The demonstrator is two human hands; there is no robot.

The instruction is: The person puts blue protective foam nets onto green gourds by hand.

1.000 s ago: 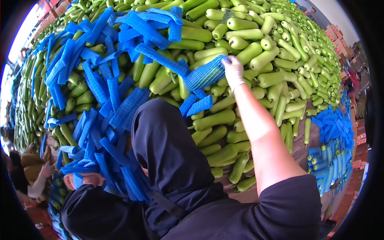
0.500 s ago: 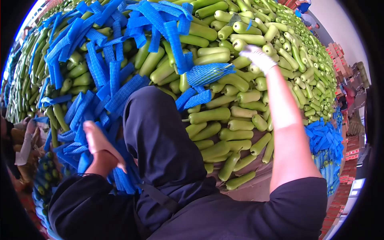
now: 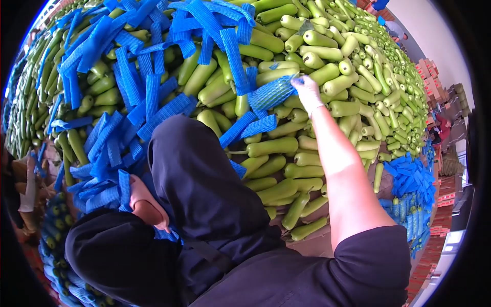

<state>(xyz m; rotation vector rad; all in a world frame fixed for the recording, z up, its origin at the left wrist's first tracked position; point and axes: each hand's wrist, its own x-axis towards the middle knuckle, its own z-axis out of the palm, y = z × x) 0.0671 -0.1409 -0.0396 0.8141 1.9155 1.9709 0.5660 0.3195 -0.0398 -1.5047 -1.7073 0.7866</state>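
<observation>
My right hand, in a whitish glove, closes its fingers on the right end of a green gourd in blue netting. That gourd lies on the heap of bare green gourds. My left hand is low at the left, between my raised knee and the dark cloth, beside blue net sleeves. Its fingers are not clear, so I cannot tell what they hold. More blue net sleeves lie on the gourds in front of my knee.
My raised knee stands mid-view. Netted gourds are at the lower left, near another person's arm. Blue nets lie at the right. Stacked boxes and more people are farther off.
My right hand has come left and down from above the bare gourds, fingers spread, and now grips the netted gourd's end. My left hand has moved right and down, closer to my knee.
</observation>
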